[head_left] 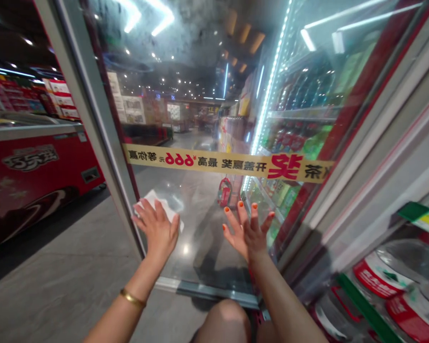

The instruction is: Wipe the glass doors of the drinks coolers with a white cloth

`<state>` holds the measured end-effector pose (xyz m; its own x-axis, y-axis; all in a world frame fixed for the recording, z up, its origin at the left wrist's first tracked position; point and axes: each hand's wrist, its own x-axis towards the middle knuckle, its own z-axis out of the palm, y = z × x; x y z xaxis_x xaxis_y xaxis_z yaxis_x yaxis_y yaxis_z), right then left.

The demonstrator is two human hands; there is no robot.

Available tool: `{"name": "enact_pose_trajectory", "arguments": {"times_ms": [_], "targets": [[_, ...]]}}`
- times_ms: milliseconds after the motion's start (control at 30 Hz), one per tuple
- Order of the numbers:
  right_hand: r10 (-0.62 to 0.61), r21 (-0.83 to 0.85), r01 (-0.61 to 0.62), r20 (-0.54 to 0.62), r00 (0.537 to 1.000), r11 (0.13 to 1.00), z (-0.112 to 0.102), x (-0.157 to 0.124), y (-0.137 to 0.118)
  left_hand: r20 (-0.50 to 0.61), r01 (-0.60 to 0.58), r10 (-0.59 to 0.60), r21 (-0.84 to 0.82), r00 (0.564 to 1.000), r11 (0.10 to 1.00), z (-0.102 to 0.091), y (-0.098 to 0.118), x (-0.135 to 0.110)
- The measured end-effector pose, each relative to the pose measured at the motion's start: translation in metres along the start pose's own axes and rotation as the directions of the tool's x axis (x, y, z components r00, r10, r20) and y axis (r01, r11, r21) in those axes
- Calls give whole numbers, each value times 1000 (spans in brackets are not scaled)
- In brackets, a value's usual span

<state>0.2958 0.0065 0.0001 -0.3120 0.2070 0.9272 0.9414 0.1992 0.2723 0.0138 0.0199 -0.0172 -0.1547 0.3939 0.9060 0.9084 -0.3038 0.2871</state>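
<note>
My left hand (157, 226), with a gold bracelet on the wrist, lies flat over a white tissue (173, 213) and holds it against the lower left of a glass door (203, 200). Most of the tissue is hidden under the palm. My right hand (252, 233) has its fingers spread at the lower right of the same pane; it holds nothing, and whether it touches the glass I cannot tell. Above both hands a yellow printed strip (178, 157) with mirrored lettering crosses the door. Cloudy marks show on the upper glass.
The door's metal frame (103, 119) stands tilted in view at the left. Beyond it is a red chest freezer (46, 166) on grey flooring. Large bottles with red labels (382, 271) fill a shelf close on the right. My knee (227, 321) is below the door's bottom rail.
</note>
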Motion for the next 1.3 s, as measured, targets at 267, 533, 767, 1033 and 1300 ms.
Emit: {"name": "enact_pose_trajectory", "arguments": {"times_ms": [267, 533, 767, 1033, 1300], "targets": [[-7, -11, 7, -34, 999, 1000, -4, 5, -1, 31, -342, 342, 7, 939, 940, 23, 70, 18], [117, 40, -116, -33, 993, 992, -20, -9, 19, -50, -86, 85, -19, 995, 996, 2, 35, 20], [145, -76, -154, -117, 983, 985, -16, -17, 54, -10, -448, 449, 56, 893, 892, 17, 117, 27], [195, -106, -205, -96, 976, 973, -10, -19, 41, -18, -293, 296, 102, 955, 951, 6, 78, 14], [283, 103, -278, -34, 959, 955, -23, -23, 53, 155, -659, 646, 41, 747, 751, 14, 125, -3]]}}
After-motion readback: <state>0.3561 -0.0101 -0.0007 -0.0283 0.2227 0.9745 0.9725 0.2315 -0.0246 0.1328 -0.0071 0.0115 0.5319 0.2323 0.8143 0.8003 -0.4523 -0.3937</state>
